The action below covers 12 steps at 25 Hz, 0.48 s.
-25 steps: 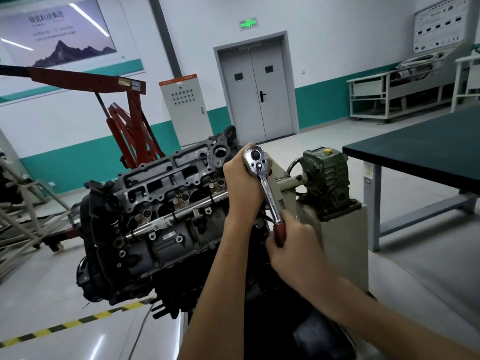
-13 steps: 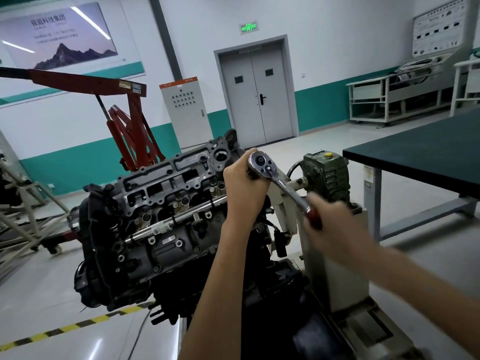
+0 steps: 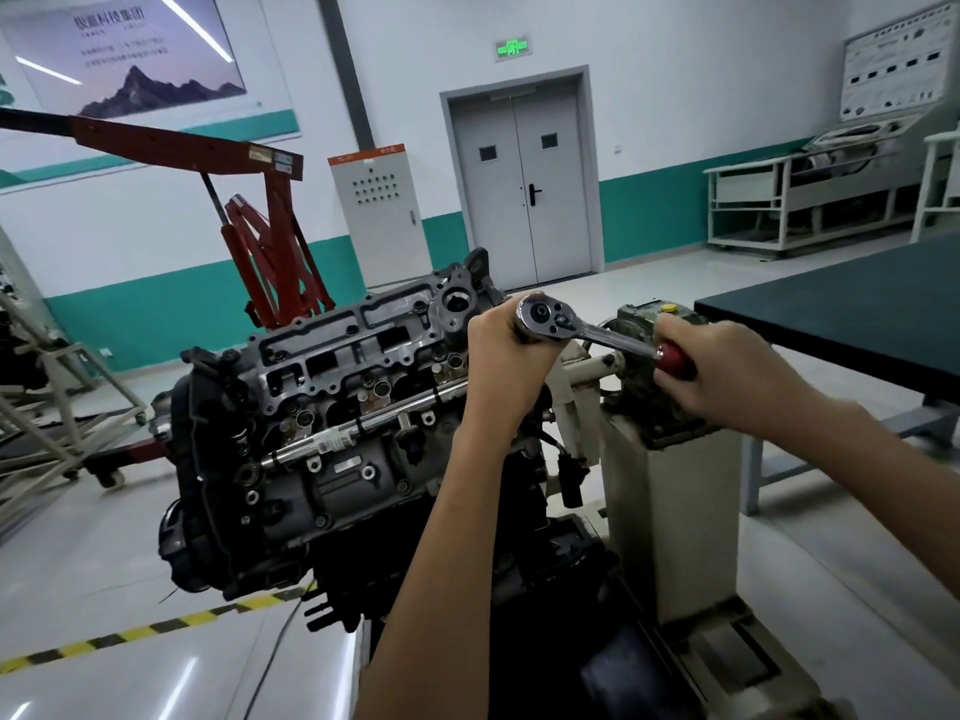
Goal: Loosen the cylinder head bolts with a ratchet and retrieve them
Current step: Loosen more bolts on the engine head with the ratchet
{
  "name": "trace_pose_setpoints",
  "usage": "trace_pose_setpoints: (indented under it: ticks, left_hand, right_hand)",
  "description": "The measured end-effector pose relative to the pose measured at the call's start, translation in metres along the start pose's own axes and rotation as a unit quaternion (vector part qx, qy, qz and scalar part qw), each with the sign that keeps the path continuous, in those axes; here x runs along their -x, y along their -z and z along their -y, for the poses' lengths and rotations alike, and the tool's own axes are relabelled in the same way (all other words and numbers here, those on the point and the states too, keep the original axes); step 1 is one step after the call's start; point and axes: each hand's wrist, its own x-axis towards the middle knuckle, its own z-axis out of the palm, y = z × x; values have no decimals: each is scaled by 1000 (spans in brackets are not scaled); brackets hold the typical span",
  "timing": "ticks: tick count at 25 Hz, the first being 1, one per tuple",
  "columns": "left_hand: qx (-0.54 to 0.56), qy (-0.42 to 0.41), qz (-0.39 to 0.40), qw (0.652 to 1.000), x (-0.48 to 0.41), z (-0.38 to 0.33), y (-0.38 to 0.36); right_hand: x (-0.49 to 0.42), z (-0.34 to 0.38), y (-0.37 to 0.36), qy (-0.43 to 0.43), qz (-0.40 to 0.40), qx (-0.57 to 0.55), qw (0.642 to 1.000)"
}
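Your engine (image 3: 332,433) fills the middle of the view, tilted on its stand (image 3: 670,511), with the cylinder head (image 3: 363,356) facing you; its lower end at six o'clock is lost in shadow behind your left forearm. The dark table (image 3: 831,304) at three o'clock is cut off by the frame edge; the red hoist (image 3: 270,252) stands behind the engine at ten o'clock, its boom running out of view to the left. Your left hand (image 3: 511,350) is wrapped round the underside of the ratchet (image 3: 550,317) at the cylinder head's right end; it covers the socket, and the bolt beneath cannot be made out. Your right hand (image 3: 727,371) is closed round the red handle (image 3: 675,358), which points toward four o'clock; most of it is hidden inside your fist.
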Motion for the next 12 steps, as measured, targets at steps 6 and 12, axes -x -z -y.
trace_pose_setpoints:
  ticks: [6, 12]
  left_hand:
    - [0, -33, -56, 998, 10, -4, -5]
    - [-10, -18, -36, 999, 5, -3, -6]
  right_hand:
    - [44, 55, -47, -141, -12, -175, 974]
    - [53, 96, -68, -156, -66, -286, 943]
